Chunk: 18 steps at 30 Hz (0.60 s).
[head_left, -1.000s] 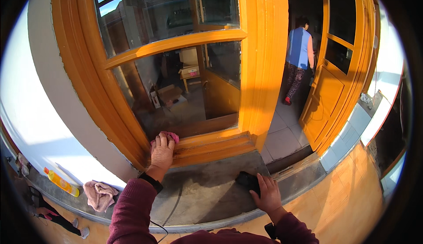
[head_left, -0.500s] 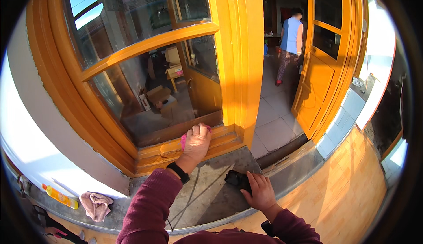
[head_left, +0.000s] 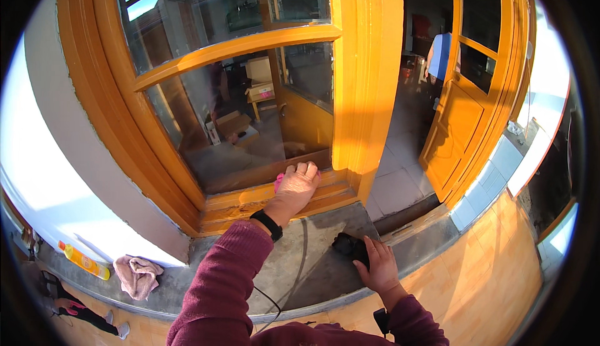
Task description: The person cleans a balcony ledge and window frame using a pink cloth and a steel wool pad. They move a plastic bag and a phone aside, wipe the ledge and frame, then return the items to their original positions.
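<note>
My left hand [head_left: 296,190] is closed around a bright pink cloth [head_left: 279,182] and presses it on the orange wooden sill [head_left: 240,207] under the glass pane. Only edges of the cloth show beside my fingers. My right hand [head_left: 379,268] rests on the grey stone ledge [head_left: 312,286], fingers stretched out and thumb apart. A small black object [head_left: 349,246] lies against those fingertips; its kind cannot be made out. Above the sill rises the orange window frame [head_left: 244,51].
A yellow bottle [head_left: 86,261] and a crumpled mauve towel [head_left: 137,276] lie on the ledge at left. An orange door [head_left: 459,118] stands ajar at right; a person in blue [head_left: 440,55] is inside. Another person's legs [head_left: 87,315] show at lower left.
My left hand has slid the pink cloth rightward along the sill. The view has shifted somewhat. Inside, the person in blue has moved partly behind the door; my right hand stays beside the black object.
</note>
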{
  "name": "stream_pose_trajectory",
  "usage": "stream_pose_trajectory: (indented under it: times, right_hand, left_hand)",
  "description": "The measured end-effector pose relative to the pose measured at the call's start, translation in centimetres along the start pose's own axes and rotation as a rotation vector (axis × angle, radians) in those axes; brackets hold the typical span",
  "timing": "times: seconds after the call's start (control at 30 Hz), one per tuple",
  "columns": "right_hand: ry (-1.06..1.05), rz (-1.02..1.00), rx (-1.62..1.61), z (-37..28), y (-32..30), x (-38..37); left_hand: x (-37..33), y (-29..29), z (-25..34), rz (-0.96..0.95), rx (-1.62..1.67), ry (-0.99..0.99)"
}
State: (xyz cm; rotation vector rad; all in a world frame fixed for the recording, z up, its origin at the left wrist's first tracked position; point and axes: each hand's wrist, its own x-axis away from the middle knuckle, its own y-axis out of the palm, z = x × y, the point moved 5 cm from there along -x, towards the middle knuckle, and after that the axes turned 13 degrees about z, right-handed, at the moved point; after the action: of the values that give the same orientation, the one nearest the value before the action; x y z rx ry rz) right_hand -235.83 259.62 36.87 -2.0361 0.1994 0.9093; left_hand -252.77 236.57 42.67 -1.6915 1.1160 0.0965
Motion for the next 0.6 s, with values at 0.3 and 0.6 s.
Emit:
stream_pose_trajectory:
  times: [0.3, 0.6]
  right_hand:
    - [0.015, 0.009, -0.038, 0.5, 0.4, 0.5]
    - [-0.033, 0.021, -0.001, -0.4, 0.0, 0.2]
  left_hand:
    - [13.9, -5.8, -9.2, -0.083, -0.176, -0.271]
    - [23.2, -7.8, -11.1, -0.107, -0.092, -0.501]
